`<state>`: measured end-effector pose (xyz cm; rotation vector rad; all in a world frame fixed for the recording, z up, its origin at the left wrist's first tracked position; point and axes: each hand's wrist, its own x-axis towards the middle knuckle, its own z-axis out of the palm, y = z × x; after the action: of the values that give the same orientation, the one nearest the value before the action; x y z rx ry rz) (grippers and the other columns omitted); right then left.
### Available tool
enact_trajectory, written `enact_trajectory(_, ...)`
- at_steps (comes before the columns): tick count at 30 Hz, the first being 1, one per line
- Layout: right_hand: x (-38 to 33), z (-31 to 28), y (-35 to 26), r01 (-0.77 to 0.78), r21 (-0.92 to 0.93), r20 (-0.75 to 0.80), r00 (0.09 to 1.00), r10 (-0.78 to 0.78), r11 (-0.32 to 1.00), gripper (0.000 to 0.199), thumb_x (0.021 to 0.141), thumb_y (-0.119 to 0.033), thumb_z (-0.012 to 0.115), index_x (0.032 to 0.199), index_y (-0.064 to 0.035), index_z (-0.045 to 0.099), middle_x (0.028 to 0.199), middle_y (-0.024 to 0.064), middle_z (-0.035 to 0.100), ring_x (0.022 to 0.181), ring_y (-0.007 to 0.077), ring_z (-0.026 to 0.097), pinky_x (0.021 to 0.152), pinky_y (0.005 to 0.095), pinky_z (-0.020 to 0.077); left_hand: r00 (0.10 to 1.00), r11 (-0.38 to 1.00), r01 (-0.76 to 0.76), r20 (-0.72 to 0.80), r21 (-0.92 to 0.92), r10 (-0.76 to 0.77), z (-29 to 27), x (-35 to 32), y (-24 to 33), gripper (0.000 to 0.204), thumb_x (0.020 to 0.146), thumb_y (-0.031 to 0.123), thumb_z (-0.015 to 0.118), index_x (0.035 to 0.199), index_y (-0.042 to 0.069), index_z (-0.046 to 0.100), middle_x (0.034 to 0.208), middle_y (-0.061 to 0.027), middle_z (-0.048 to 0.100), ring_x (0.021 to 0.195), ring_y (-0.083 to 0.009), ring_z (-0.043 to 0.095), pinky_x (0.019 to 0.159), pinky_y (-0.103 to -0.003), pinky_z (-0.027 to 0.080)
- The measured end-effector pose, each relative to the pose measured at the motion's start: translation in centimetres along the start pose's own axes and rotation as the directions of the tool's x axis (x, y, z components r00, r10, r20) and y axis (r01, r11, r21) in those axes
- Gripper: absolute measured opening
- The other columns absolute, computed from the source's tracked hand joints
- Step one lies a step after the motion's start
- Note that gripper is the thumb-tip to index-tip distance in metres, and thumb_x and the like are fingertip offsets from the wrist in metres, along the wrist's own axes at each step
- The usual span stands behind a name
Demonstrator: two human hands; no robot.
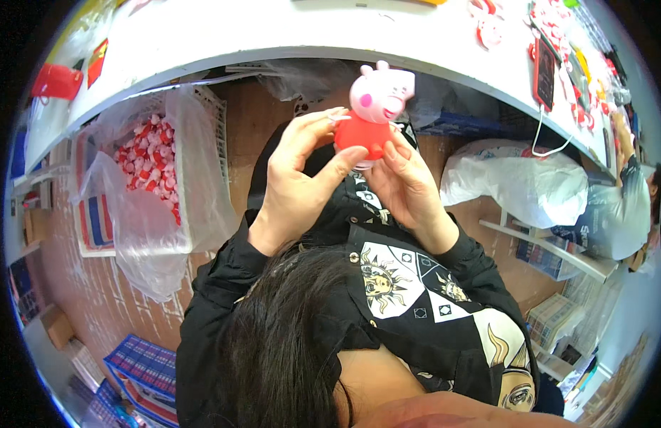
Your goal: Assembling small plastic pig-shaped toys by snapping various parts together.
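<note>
A toy pig figure (377,107) with a pink head and a red body is held up in front of me, below the edge of the white table (287,32). My left hand (302,175) grips its red body from the left, thumb across the front. My right hand (409,182) holds the toy's base from the right and beneath. Both black sleeves come up from the lower part of the view, with dark hair in front of them.
A white crate (202,135) lined with a clear plastic bag of red and white pieces stands at left. Several pink and red figures (487,28) and a dark phone (543,71) lie on the table. A white bag (516,189) sits at right beside another person (623,207).
</note>
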<state>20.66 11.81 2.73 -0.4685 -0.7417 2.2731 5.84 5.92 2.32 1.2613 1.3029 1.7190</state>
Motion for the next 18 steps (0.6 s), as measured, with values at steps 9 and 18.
enact_trajectory(9, -0.2, 2.2, -0.6, 0.116, -0.095, 0.043, 0.993, -0.112, 0.989, 0.044, 0.099, -0.025, 0.048, 0.135, 0.0003, 0.04, 0.132, 0.0118, 0.049, 0.123, 0.0208, 0.047, 0.104, 0.0375, 0.0375, 0.966, 0.951, -0.248, -0.021, 0.183, 0.256, 0.4, 0.5, 2.0, 0.037, 0.075, 0.0, 0.076, 0.108, -0.006, 0.059, 0.105, -0.0161, 0.061, 0.097, -0.0235, 0.062, 0.085, -0.032, 0.051)
enact_trajectory(18, 5.3, 3.1, -4.6, -0.089, -0.1, 0.045, 0.995, 0.094, 0.991, 0.032, 0.097, -0.022, 0.053, 0.123, -0.0034, 0.051, 0.116, 0.007, 0.059, 0.108, 0.0165, 0.057, 0.093, 0.0298, 0.0472, 0.995, 0.983, -0.068, 0.08, 0.17, 0.055, -2.3, 1.6, 2.0, 0.045, 0.098, 0.013, 0.05, 0.14, 0.0, 0.039, 0.131, -0.0141, 0.051, 0.117, -0.022, 0.053, 0.102, -0.033, 0.039)
